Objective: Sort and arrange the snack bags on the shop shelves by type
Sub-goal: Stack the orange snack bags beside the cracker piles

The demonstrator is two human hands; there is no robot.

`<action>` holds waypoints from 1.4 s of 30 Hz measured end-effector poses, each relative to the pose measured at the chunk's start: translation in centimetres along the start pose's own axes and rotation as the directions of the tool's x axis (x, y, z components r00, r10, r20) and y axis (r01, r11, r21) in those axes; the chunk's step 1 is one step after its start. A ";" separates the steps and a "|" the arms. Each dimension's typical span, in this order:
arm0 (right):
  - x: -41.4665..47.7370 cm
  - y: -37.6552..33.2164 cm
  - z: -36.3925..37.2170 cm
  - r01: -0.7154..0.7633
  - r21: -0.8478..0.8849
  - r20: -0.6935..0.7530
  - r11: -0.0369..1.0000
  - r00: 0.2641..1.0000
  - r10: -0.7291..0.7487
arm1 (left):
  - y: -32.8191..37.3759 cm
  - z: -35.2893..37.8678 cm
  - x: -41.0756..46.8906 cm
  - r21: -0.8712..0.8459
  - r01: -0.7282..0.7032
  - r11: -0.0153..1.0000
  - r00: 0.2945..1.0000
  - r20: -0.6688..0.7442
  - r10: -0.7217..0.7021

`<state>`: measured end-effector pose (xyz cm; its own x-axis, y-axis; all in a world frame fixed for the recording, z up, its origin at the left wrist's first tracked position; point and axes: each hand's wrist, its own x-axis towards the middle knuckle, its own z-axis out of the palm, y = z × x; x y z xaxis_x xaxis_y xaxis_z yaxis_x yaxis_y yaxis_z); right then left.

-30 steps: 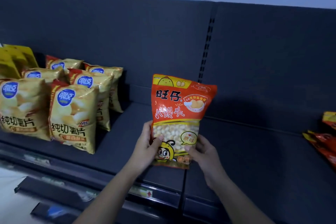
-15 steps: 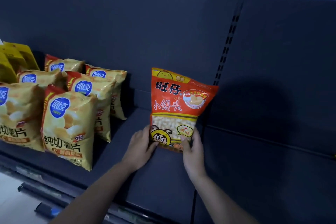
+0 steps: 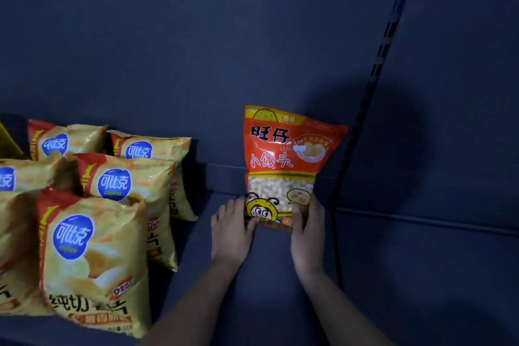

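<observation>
An orange-red snack bag (image 3: pixel 283 160) with a clear window and a bee cartoon stands upright on the dark shelf (image 3: pixel 280 275), leaning against the back panel. My left hand (image 3: pixel 230 229) holds its lower left corner, thumb on the front. My right hand (image 3: pixel 307 230) holds its lower right corner in the same way. To the left, several yellow chip bags (image 3: pixel 92 258) with blue round logos stand in rows.
A slotted upright (image 3: pixel 362 121) divides the back panel just right of the orange-red bag. The shelf section to the right (image 3: pixel 435 275) holds nothing in view. A dark yellow bag edge (image 3: pixel 5 140) shows at the far left.
Both hands carried the orange-red bag forward and set it down at the back of the shelf. The view moved closer and leftward, so the red bags at the right dropped out.
</observation>
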<state>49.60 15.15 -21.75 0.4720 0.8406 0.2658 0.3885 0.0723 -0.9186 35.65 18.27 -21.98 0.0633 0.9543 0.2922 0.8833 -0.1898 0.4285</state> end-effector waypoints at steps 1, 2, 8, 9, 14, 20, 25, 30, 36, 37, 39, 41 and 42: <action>0.0 -0.1 0.0 -0.011 0.002 0.002 1.000 1.000 0.011 | 0.0 0.1 0.2 -0.006 -0.007 1.000 1.000 0.008 0.007; 0.0 -0.1 0.0 -0.014 0.002 0.001 1.000 1.000 0.014 | 0.0 0.1 0.3 -0.016 -0.007 1.000 1.000 0.015 0.007; -0.3 -0.4 0.0 -0.047 0.065 -0.020 0.997 0.999 0.048 | 0.2 -0.2 0.4 -0.099 0.044 0.994 0.998 0.050 -0.039; -0.3 -0.5 -0.1 -0.055 0.078 -0.025 0.995 0.998 0.058 | 0.2 -0.3 0.3 -0.113 0.045 0.993 0.998 0.055 -0.039; -0.5 -0.7 -0.3 -0.100 0.098 -0.017 0.990 0.995 0.102 | 0.4 -0.7 0.0 -0.178 0.034 0.983 0.998 0.059 -0.024; -0.2 -0.6 -0.1 -0.077 0.066 -0.023 0.995 0.997 0.079 | 0.4 -0.4 0.1 -0.172 0.039 0.984 0.999 0.043 -0.032; -0.6 -0.4 -0.2 -0.101 0.018 -0.069 0.995 0.992 0.102 | 0.4 -0.6 -0.2 -0.160 0.034 0.987 0.999 0.024 -0.030; -2.5 -1.1 -1.5 -0.134 -0.027 -0.054 0.991 0.990 0.132 | 0.8 -1.3 -1.5 -0.248 0.087 0.965 0.996 -0.010 -0.092; -4.3 -1.1 -7.0 -0.148 -0.153 0.112 0.977 0.980 0.166 | 5.7 -2.2 -5.5 -0.250 0.057 0.966 0.988 -0.125 -0.091; -4.3 -1.2 -8.5 -0.128 -0.178 0.164 0.976 0.974 0.158 | 7.1 -2.1 -5.9 -0.272 0.013 0.962 0.993 -0.111 -0.045; -4.3 -1.7 -12.1 -0.072 -0.224 0.257 0.972 0.958 0.130 | 10.6 -1.6 -6.7 -0.356 -0.103 0.929 0.994 -0.075 0.081; -4.4 -2.0 -16.7 -0.008 -0.286 0.297 0.958 0.950 0.097 | 15.1 -0.6 -7.7 -0.433 -0.215 0.875 0.971 -0.002 0.238; -4.4 -2.0 -19.3 0.023 -0.327 0.290 0.945 0.954 0.078 | 17.7 0.1 -8.4 -0.458 -0.260 0.850 0.947 0.049 0.316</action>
<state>62.04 0.97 -15.40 0.2505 0.9632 0.0973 0.6362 -0.0880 -0.7665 50.81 6.88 -16.91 0.3621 0.8553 0.3706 0.5219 -0.5155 0.6797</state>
